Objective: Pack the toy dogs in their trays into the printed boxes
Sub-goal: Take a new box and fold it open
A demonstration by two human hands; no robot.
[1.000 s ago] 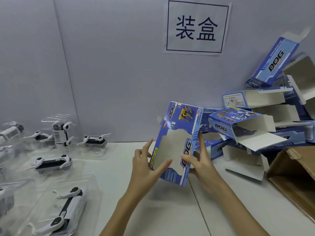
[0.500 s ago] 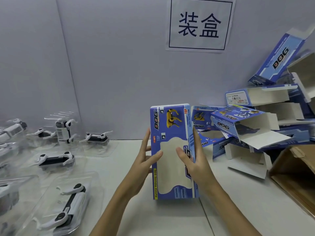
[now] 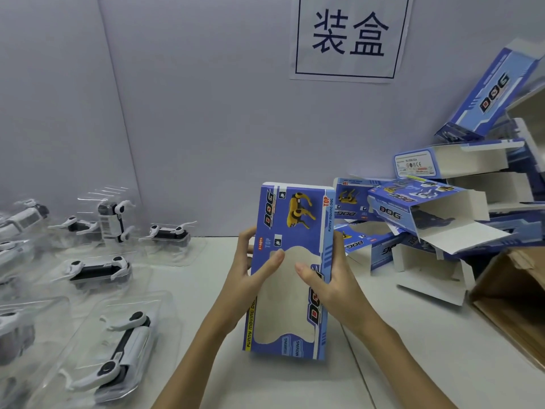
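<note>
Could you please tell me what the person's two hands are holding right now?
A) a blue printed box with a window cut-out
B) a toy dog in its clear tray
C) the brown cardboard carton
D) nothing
A: the left hand and right hand grip the sides of the blue printed box, thumbs on its window.

One view only, from a head-worn wide-angle camera. Looks forward and slightly down across the white table (image 3: pixel 413 335) toward the grey back wall (image 3: pixel 206 113) and its paper sign (image 3: pixel 349 36). Sits close: left hand (image 3: pixel 250 278) and right hand (image 3: pixel 327 278) fill the centre around the printed box (image 3: pixel 295 219). Takes in trayed toy dogs (image 3: pixel 124 343) at left, piled boxes (image 3: pixel 427 208) at right. Bends straight lines near the edges.
</note>
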